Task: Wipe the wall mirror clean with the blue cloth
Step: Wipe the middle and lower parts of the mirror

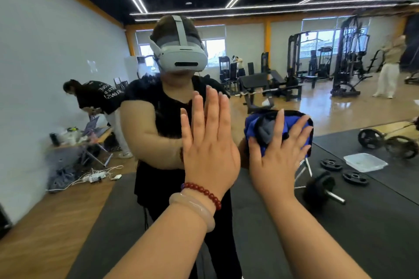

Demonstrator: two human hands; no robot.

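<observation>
Right grip (276, 156) flat on blue cloth (250, 128)

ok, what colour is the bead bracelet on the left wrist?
Dark red bead bracelet, clearest in the head view.

Both forearms reach forward and up. The left hand (209, 149) is held flat, fingers straight and together. The right hand (275, 156), fingers spread, presses on the blue cloth (252, 125).

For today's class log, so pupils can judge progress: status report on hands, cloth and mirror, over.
Left hand flat on the mirror, open. Right hand spread, pressing the blue cloth to the mirror. Nothing between cloth and mirror.
</observation>
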